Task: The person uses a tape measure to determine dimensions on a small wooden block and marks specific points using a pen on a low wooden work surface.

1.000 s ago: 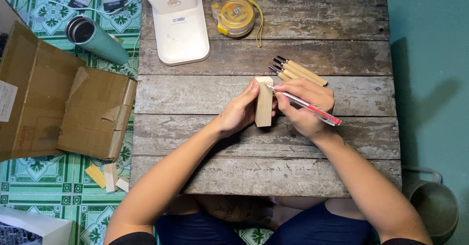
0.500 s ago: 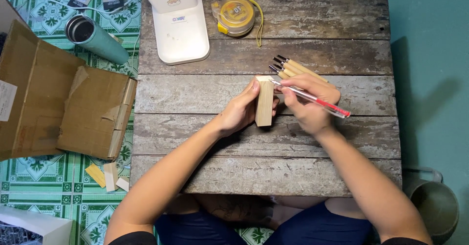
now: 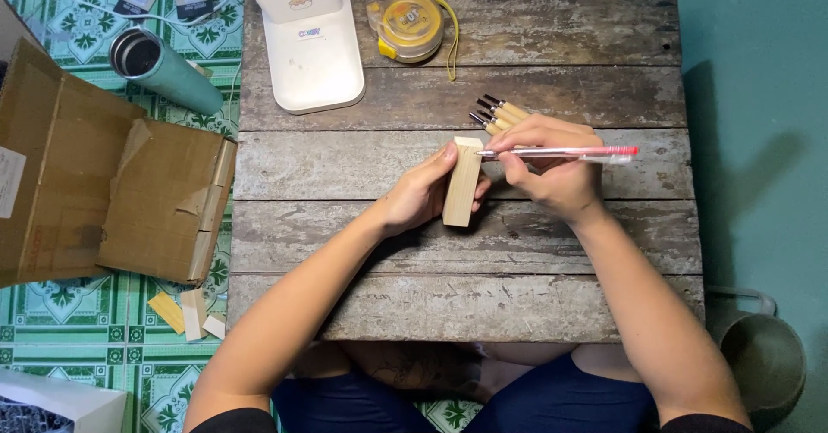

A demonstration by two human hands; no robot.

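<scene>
Cardboard box (image 3: 103,200): one, flaps open, on the tiled floor left of the table.
Cup (image 3: 164,69): one teal cylinder lying on the floor near the box.
Offcuts (image 3: 188,312): about three pale pieces on the floor; the count is uncertain at this size.
White device (image 3: 309,40): one, at the table's (image 3: 517,312) far edge.
Tape measure (image 3: 412,26): one, yellow, just beside it.
Left hand (image 3: 423,196): fingers wrapped around the wood block (image 3: 463,183), one, held on end at table centre.
Carving tools (image 3: 500,114): at least four wooden handles, partly hidden.
Right hand (image 3: 552,170): pinching one red pen (image 3: 561,152), tip touching the block's top corner.
Advice: clamp the block firmly, brace the pen wrist on the table, draw lightly.
Bucket (image 3: 763,355): one, right of the table.
</scene>
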